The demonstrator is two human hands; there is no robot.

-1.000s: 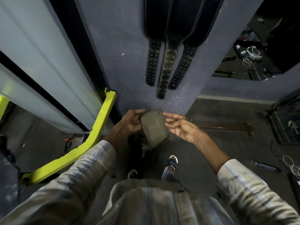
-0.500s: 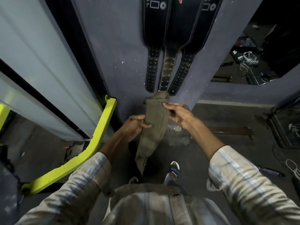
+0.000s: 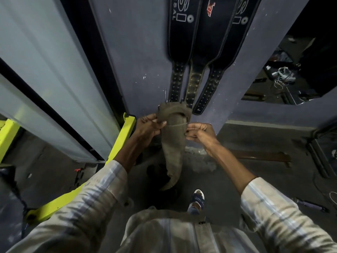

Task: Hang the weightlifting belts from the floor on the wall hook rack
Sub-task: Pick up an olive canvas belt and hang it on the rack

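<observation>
I hold a worn olive-brown belt (image 3: 173,141) upright in front of me; its tail hangs down and curls toward the floor. My left hand (image 3: 148,127) pinches its upper left edge. My right hand (image 3: 199,132) pinches the right edge, where a thin wire or thread crosses the belt. On the grey wall above hang three black belts (image 3: 196,52) side by side, their studded tongues ending just above the top of the held belt. The hook rack itself is out of frame.
A lime-yellow machine frame (image 3: 116,148) runs diagonally at my left, below pale wall panels (image 3: 45,70). A mirror (image 3: 291,70) at the right reflects gym clutter. A dark wooden bar (image 3: 262,156) lies on the floor. My sandalled foot (image 3: 197,199) stands below the belt.
The belt has been lifted higher and unfolded to hang longer. My left hand moved up to its top edge, and my right hand shifted down to the side edge. The view tilted upward.
</observation>
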